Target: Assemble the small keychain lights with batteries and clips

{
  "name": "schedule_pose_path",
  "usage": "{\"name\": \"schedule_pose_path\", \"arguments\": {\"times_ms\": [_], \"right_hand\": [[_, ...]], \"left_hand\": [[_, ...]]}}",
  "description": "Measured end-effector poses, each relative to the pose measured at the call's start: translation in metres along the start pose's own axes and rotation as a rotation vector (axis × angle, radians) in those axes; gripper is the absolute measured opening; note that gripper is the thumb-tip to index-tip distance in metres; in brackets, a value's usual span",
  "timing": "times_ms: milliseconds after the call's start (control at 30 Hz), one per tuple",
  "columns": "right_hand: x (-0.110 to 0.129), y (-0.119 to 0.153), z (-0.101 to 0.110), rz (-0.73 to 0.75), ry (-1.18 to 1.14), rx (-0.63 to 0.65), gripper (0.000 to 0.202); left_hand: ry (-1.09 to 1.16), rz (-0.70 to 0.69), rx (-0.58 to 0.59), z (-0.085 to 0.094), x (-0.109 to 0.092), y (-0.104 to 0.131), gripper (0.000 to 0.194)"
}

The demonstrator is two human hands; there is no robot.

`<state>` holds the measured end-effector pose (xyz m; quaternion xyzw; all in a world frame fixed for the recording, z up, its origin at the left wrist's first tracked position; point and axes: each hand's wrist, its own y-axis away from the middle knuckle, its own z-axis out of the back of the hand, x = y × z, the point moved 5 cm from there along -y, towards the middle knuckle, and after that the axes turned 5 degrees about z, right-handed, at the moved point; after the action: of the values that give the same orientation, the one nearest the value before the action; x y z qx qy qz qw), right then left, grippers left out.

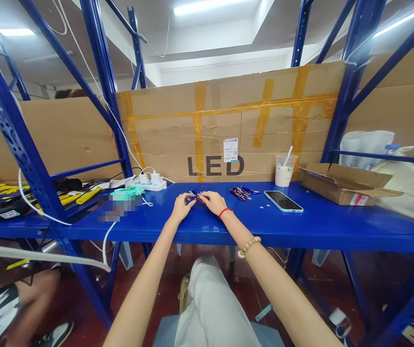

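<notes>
My left hand point(182, 207) is closed, with its fingertips pinched together over the blue table point(199, 233). Close beside it, my right hand point(212, 202) is closed too, its thumb and fingers meeting the left fingertips. Between them shows a small dark blue piece point(194, 193) with a bit of red; the fingers partly hide it and its kind is unclear. To the right of my hands lies a loose pile of small dark red and blue slender pieces point(242, 193), too small to name.
Right of the pile are a phone point(283, 201), a cup with a straw point(285, 171) and an open cardboard box point(344, 185). At left stand a white power strip point(152, 183) and yellow-handled tools point(88, 195). A cardboard panel point(163, 140) backs the table. Another person's leg point(36, 294) shows lower left.
</notes>
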<state>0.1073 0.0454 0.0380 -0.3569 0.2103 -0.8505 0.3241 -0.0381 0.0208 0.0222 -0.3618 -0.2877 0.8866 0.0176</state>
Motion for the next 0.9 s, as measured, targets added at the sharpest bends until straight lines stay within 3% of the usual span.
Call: {"name": "schedule_pose_path", "arguments": {"times_ms": [200,300,533,900], "right_hand": [[-0.020,0.004,0.023,-0.248,0.057,-0.260,0.031],[-0.035,0.007,0.029,-0.407,0.074,-0.330,0.031],[-0.058,0.013,0.030,-0.629,0.133,-0.382,0.028],[-0.070,0.012,0.020,-0.745,0.285,-0.372,0.029]], "left_hand": [[0.006,0.042,-0.031,0.002,0.001,0.001,0.019],[0.012,0.064,-0.038,0.003,0.002,0.000,0.018],[0.022,0.115,-0.056,0.002,0.007,0.000,0.018],[0.014,0.122,-0.059,0.002,0.006,0.000,0.018]]}}
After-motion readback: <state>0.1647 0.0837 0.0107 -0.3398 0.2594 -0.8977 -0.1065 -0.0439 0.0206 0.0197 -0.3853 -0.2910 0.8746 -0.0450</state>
